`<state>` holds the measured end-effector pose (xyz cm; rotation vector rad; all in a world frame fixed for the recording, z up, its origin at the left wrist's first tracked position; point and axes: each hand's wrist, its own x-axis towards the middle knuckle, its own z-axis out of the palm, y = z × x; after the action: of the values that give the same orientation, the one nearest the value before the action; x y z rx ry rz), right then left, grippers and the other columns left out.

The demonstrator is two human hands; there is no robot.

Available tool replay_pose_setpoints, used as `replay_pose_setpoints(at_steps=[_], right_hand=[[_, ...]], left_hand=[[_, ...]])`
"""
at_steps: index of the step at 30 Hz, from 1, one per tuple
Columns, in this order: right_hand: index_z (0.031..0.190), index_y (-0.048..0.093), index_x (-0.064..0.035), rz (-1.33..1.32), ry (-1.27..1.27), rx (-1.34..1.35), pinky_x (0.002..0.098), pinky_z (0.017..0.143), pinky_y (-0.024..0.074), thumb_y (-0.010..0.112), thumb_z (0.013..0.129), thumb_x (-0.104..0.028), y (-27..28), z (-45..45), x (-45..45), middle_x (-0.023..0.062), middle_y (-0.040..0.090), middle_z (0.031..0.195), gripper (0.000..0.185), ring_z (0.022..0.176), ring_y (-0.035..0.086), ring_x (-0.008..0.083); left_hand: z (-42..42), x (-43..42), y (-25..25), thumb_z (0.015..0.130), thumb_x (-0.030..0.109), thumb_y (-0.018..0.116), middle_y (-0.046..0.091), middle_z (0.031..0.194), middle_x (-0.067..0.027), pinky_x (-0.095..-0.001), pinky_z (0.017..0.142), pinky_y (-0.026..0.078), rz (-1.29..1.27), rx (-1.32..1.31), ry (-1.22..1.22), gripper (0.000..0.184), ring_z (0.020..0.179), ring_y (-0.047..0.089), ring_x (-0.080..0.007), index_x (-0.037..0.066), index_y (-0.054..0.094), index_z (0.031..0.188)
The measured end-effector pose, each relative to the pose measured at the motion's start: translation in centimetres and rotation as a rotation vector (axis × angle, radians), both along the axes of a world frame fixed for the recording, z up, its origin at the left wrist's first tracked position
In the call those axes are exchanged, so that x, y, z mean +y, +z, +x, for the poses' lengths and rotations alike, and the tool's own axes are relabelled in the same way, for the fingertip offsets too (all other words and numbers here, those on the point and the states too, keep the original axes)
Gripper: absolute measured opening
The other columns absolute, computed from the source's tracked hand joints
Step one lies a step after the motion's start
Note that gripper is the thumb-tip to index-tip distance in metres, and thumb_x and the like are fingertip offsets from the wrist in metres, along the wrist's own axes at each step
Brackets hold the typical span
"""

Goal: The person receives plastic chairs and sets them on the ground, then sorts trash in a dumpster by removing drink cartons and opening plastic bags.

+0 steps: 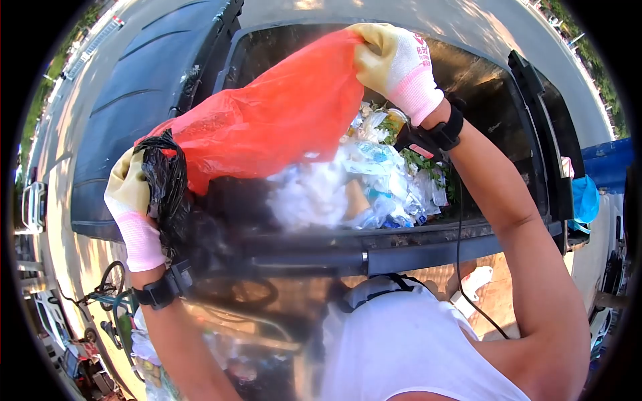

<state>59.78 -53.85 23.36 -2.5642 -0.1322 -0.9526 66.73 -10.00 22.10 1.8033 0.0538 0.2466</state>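
A red plastic bag (267, 113) is stretched between my two gloved hands above a large dark bin (495, 93). My right hand (388, 60), in a white and yellow glove with a pink cuff, is closed on the bag's upper right end. At the bag's lower left end my left hand (130, 184) is closed, with a crumpled black plastic bag (166, 180) gathered at its fingers. Inside the bin, below the red bag, lie white and clear plastic bags (381, 174) and green leafy scraps (421, 164).
The bin's dark ribbed lid (134, 100) lies to the left. A bicycle (110, 287) and bagged rubbish (154, 367) are at lower left. At the right edge are a light blue bag (584, 200) and a blue container (608, 164). A black cable (460, 254) hangs near my right arm.
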Motion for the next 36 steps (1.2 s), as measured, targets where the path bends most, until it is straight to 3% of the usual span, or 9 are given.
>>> replay_pose_setpoints(at_steps=[2, 6, 11, 12, 16, 18, 23, 29, 36], right_hand=[[0.111, 0.078, -0.009, -0.126, 0.029, 0.475, 0.0418, 0.084, 0.0592, 0.068, 0.086, -0.017, -0.4, -0.7, 0.9, 0.0177, 0.076, 0.1, 0.027, 0.095, 0.074, 0.0356], [0.112, 0.078, -0.0097, 0.156, 0.0, 0.055, 0.0427, 0.089, 0.0585, 0.067, 0.087, -0.016, -0.3, -1.0, -0.2, 0.0177, 0.076, 0.1, 0.028, 0.097, 0.073, 0.0371], [0.116, 0.077, -0.0075, 0.057, -0.05, 0.36, 0.0396, 0.092, 0.0579, 0.065, 0.09, -0.019, -0.6, -1.3, -0.1, 0.0186, 0.077, 0.104, 0.031, 0.101, 0.075, 0.0315], [0.116, 0.077, -0.0061, 0.484, 0.095, 0.24, 0.0388, 0.094, 0.0573, 0.065, 0.09, -0.021, -2.0, -0.2, -1.6, 0.0187, 0.077, 0.106, 0.033, 0.103, 0.075, 0.0315], [0.118, 0.077, -0.006, 0.139, -0.026, 0.676, 0.0392, 0.096, 0.0566, 0.064, 0.089, -0.022, -1.1, -1.3, -0.5, 0.0195, 0.077, 0.107, 0.035, 0.105, 0.073, 0.0351], [0.117, 0.077, -0.005, 0.181, -0.003, 0.3, 0.0392, 0.093, 0.0572, 0.067, 0.089, -0.02, -1.5, -1.5, -1.8, 0.0202, 0.077, 0.108, 0.033, 0.103, 0.074, 0.0356], [0.112, 0.077, 0.0009, 0.303, 0.035, 0.604, 0.0312, 0.08, 0.0574, 0.066, 0.092, -0.008, -2.5, -2.8, -1.0, 0.0136, 0.08, 0.093, 0.024, 0.083, 0.07, 0.0111], [0.118, 0.077, 0.0002, 0.457, -0.016, 0.775, 0.0363, 0.091, 0.0578, 0.071, 0.087, -0.024, -2.8, -3.2, -1.6, 0.0181, 0.079, 0.108, 0.039, 0.099, 0.076, 0.0275], [0.123, 0.074, 0.003, 0.867, 0.007, 0.581, 0.0336, 0.082, 0.0595, 0.077, 0.091, -0.018, -3.3, -2.1, -3.5, 0.0122, 0.078, 0.106, 0.038, 0.093, 0.075, 0.0206]], left_hand=[[-0.4, -0.5, -0.5, 0.104, 0.016, 0.07, 0.076, 0.096, -0.0033, -0.0258, 0.073, 0.058, -0.006, 0.025, -0.048, 0.023, 0.078, 0.069, -0.0093, -0.001, 0.075, 0.118], [-1.1, -1.3, -1.5, 0.102, 0.014, 0.071, 0.076, 0.098, -0.0042, -0.0264, 0.077, 0.057, 0.083, -0.038, -0.019, 0.021, 0.083, 0.069, -0.0098, -0.002, 0.076, 0.115], [-1.7, -2.4, -1.6, 0.104, 0.014, 0.069, 0.076, 0.1, -0.0017, -0.0238, 0.079, 0.055, 0.051, -0.004, -0.046, 0.023, 0.084, 0.067, -0.0081, -0.003, 0.076, 0.117], [-1.8, -2.1, -1.7, 0.104, 0.014, 0.069, 0.076, 0.1, -0.0018, -0.0238, 0.079, 0.055, 0.058, -0.017, -0.04, 0.023, 0.084, 0.067, -0.0081, -0.003, 0.076, 0.117], [-2.9, -3.9, -0.2, 0.104, 0.012, 0.068, 0.077, 0.1, -0.0027, -0.0234, 0.081, 0.054, 0.016, -0.039, -0.039, 0.022, 0.086, 0.067, -0.0076, -0.004, 0.076, 0.117], [-3.4, -4.3, 0.3, 0.102, 0.008, 0.068, 0.076, 0.097, -0.0026, -0.0228, 0.08, 0.052, -0.081, -0.075, -0.033, 0.021, 0.085, 0.065, -0.0065, -0.005, 0.076, 0.115], [-2.6, -4.1, 0.6, 0.104, 0.01, 0.068, 0.077, 0.1, -0.004, -0.0239, 0.08, 0.054, -0.007, -0.038, -0.057, 0.022, 0.086, 0.067, -0.0081, -0.006, 0.076, 0.117], [-2.5, -2.8, -0.2, 0.104, 0.012, 0.068, 0.076, 0.1, -0.0039, -0.0258, 0.076, 0.056, -0.238, 0.05, -0.002, 0.021, 0.082, 0.069, -0.0107, -0.004, 0.075, 0.117], [-1.9, 3.9, -3.4, 0.108, 0.019, 0.054, 0.075, 0.116, -0.0102, -0.0359, 0.089, 0.06, -0.578, 0.142, -0.285, 0.032, 0.1, 0.072, -0.0218, 0.0, 0.067, 0.131]])
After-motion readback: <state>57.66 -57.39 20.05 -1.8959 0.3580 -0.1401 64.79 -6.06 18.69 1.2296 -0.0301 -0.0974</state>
